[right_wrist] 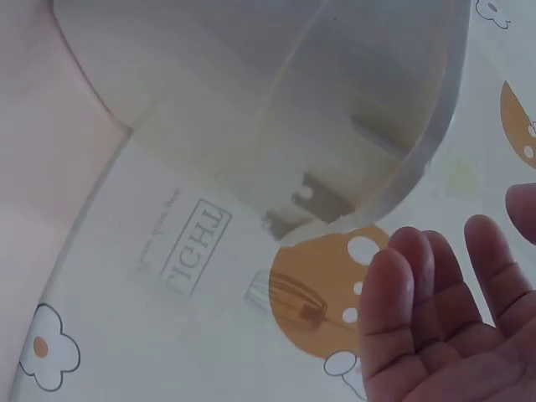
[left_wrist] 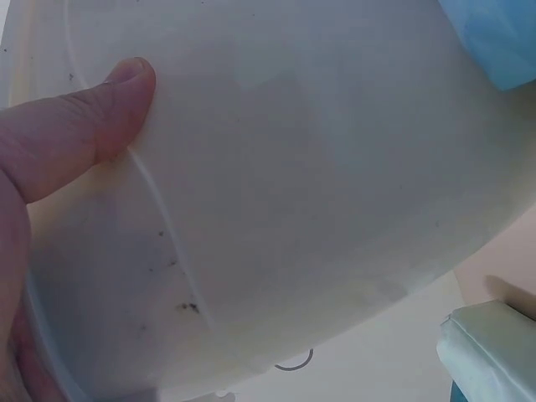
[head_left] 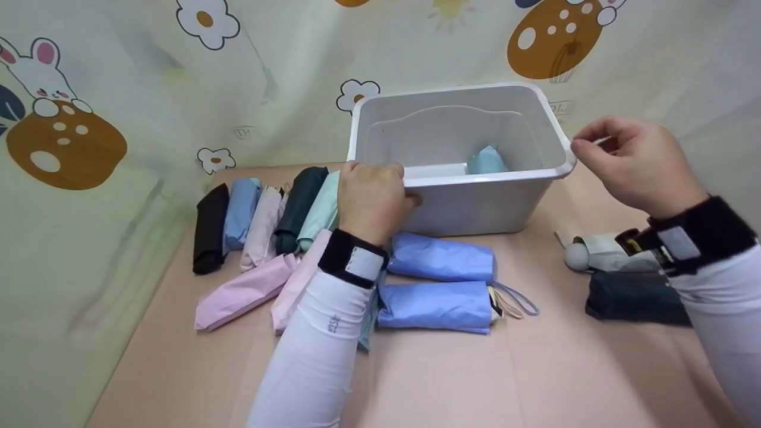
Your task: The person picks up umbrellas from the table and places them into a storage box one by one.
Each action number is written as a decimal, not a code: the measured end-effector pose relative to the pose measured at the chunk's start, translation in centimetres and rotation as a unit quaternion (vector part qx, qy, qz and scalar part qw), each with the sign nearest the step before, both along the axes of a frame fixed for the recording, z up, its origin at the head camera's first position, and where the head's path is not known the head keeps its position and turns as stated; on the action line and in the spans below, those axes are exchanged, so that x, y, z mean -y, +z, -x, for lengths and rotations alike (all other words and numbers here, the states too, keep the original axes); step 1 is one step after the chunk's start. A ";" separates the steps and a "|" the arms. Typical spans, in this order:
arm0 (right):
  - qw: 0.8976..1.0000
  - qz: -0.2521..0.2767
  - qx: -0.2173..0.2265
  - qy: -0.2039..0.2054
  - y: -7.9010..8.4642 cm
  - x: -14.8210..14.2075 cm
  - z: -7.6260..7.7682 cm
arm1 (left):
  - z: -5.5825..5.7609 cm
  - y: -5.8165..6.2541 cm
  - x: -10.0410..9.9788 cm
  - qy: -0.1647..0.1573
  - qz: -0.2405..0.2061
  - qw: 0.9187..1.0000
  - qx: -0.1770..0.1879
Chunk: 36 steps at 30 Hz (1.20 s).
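Note:
A white plastic bin (head_left: 469,208) stands at the back of the table, with one light-blue bundle (head_left: 487,160) inside. My left hand (head_left: 374,199) grips its near-left rim; in the left wrist view the thumb (left_wrist: 100,117) presses the wall. Beside the right end of the rim is my right hand (head_left: 645,163), its fingers relaxed and holding nothing. The right wrist view shows those fingers (right_wrist: 385,310) apart from the bin. In front of the bin lie two blue folded umbrellas (head_left: 443,258), one nearer me than the other.
Left of the bin lie several folded umbrellas: black (head_left: 209,232), light blue (head_left: 241,211), dark green (head_left: 300,205), mint (head_left: 321,208) and pink (head_left: 244,294). A grey-white one (head_left: 612,252) and a dark one (head_left: 636,297) are under my right forearm. A patterned cloth (head_left: 119,238) hangs behind.

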State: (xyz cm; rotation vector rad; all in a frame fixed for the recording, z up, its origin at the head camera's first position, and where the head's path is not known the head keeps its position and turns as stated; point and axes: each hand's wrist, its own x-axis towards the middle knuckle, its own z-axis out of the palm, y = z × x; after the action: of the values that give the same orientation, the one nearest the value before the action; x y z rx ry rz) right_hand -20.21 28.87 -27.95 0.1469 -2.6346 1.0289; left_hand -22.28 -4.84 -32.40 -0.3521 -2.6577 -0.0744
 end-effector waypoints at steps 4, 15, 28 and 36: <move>0.998 -0.060 0.001 0.004 -0.9 -0.6 -0.9 | 0.0 0.0 0.1 0.001 0.000 1.000 0.006; 0.961 -0.236 0.145 0.000 -3.0 -2.6 -2.3 | 0.0 0.1 0.0 -0.002 0.005 1.000 -0.002; 0.912 -0.321 0.253 0.012 -6.4 -5.4 -2.1 | 0.0 0.2 -0.1 0.002 0.003 1.000 0.020; 0.906 -0.322 0.271 0.038 -7.1 -4.7 -1.9 | 0.0 0.0 0.1 -0.001 0.005 1.000 0.003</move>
State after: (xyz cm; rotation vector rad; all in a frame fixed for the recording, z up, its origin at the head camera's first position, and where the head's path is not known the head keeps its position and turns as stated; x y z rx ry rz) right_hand -18.31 33.57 -35.05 0.1173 -3.4157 0.1698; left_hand -22.33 -4.89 -32.43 -0.3597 -2.6652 -0.0634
